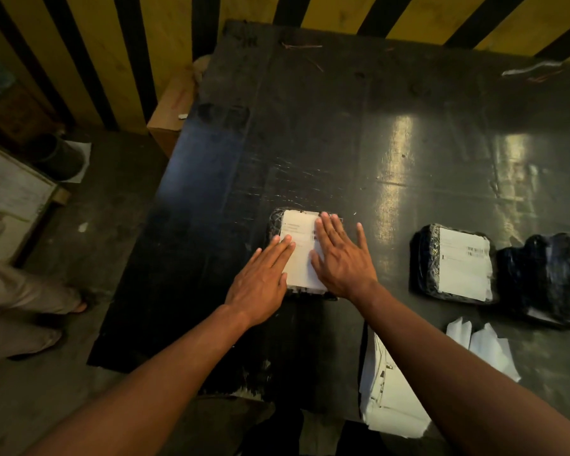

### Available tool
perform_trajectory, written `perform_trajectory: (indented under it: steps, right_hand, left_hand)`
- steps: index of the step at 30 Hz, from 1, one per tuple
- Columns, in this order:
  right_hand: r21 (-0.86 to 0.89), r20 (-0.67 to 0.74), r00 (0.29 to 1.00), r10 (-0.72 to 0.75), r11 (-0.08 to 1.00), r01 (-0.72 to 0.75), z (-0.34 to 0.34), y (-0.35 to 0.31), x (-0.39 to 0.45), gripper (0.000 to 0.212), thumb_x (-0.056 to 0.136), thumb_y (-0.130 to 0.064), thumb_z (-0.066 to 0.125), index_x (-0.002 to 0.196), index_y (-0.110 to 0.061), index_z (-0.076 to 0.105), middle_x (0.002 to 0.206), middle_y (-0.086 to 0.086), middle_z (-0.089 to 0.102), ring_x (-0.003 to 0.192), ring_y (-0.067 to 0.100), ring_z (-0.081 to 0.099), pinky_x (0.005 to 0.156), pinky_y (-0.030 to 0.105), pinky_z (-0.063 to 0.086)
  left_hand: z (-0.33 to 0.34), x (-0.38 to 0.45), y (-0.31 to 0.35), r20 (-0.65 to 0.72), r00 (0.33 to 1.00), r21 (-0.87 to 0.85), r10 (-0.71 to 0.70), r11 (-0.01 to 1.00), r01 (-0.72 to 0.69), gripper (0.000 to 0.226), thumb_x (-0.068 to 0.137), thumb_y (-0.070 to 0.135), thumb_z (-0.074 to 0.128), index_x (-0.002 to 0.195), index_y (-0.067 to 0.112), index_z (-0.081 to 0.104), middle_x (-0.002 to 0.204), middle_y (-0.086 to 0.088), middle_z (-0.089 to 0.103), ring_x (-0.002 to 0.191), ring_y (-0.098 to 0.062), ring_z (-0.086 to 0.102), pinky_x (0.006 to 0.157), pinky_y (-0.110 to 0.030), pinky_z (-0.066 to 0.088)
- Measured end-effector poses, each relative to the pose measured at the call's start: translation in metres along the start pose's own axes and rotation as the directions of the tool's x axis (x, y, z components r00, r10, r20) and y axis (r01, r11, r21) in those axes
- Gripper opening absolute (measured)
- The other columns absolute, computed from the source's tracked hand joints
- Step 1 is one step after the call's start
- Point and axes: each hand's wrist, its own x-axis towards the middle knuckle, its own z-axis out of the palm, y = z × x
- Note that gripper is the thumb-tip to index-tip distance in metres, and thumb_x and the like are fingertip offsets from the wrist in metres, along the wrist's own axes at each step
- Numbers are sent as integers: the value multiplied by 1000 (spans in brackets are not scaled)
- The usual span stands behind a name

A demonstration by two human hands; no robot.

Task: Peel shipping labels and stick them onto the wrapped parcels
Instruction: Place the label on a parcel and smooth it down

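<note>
A black wrapped parcel (274, 222) lies in the middle of the dark table with a white shipping label (300, 235) on its top. My left hand (260, 278) lies flat with straight fingers on the label's left side. My right hand (343, 255) presses flat on the label's right side, fingers spread. To the right sits a second black parcel (425, 258) bearing a label (464, 264), and beside it a third black parcel (547, 278) at the frame edge. A stack of white label sheets (385, 399) rests at the table's near edge under my right forearm.
Loose white backing papers (484, 343) lie near the right parcels. The black table (310, 126) stretches far back to a yellow-and-black striped wall (112, 44). A cardboard box (171, 106) stands at the table's left. Another person's legs (23, 304) stand on the floor at left.
</note>
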Motion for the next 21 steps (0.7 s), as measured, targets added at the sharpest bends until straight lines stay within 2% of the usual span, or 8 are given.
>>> perform_trajectory:
  steps: [4, 6, 9, 14, 17, 19, 21]
  right_hand:
    - [58, -23, 997, 71, 996, -70, 6, 6, -10, 67, 107, -52, 7, 162, -21, -13, 169, -3, -18, 157, 17, -17, 126, 55, -10]
    - [78, -48, 999, -1, 997, 5, 8, -4, -14, 64, 103, -44, -2, 163, -20, -9, 171, -1, -14, 157, 19, -16, 125, 52, -13]
    - [25, -25, 989, -147, 989, 148, 14, -23, -21, 75, 91, -40, -5, 163, -19, -5, 172, 2, -8, 157, 19, -15, 124, 53, -16]
    - [1, -79, 997, -24, 1000, 25, 12, -7, -28, 58, 109, -38, 11, 164, -21, 2, 172, -4, -1, 157, 16, -11, 121, 61, -19]
    - [8, -56, 998, 36, 999, -36, 8, 9, -35, 60, 108, -44, 7, 165, -23, 4, 171, -7, -1, 158, 19, -11, 121, 62, -18]
    - [-3, -42, 998, 42, 999, -42, 8, 7, -35, 60, 108, -40, 11, 164, -22, -1, 172, -5, -4, 157, 20, -16, 121, 62, -18]
    - [2, -39, 999, -28, 1000, 28, 7, -7, -33, 64, 108, -35, 22, 164, -21, -5, 171, -3, -9, 157, 23, -19, 121, 63, -18]
  left_hand:
    - [0, 0, 1, 10, 1000, -10, -9, 1000, 10, 67, 108, 30, 39, 164, 27, 2, 172, 10, -6, 157, -7, -11, 129, -35, 2]
    - [0, 0, 0, 9, 1000, -13, -9, 1000, 9, 67, 108, 29, 39, 164, 27, 2, 172, 10, -6, 157, -7, -11, 130, -37, 5]
    - [1, 1, 0, 7, 1000, -8, -6, 1000, 6, 67, 108, 30, 38, 164, 27, 2, 172, 11, -6, 157, -6, -10, 129, -37, 7]
    - [-3, 2, -2, 38, 999, 17, -22, 1000, 21, 69, 108, 34, 41, 164, 31, 2, 172, 14, -6, 157, -6, -8, 128, -39, 6]
    - [-2, 3, -1, 43, 999, 3, -29, 1000, 29, 70, 107, 33, 42, 164, 32, 2, 172, 14, -6, 158, -6, -8, 127, -38, 6]
    - [-1, 3, 1, 39, 999, -22, -32, 999, 33, 69, 107, 31, 43, 164, 31, 2, 172, 14, -6, 157, -6, -9, 125, -36, 4]
    - [-1, 3, 2, 38, 999, -56, -35, 998, 37, 69, 108, 28, 42, 164, 30, 3, 172, 15, -6, 156, -4, -11, 123, -33, 5]
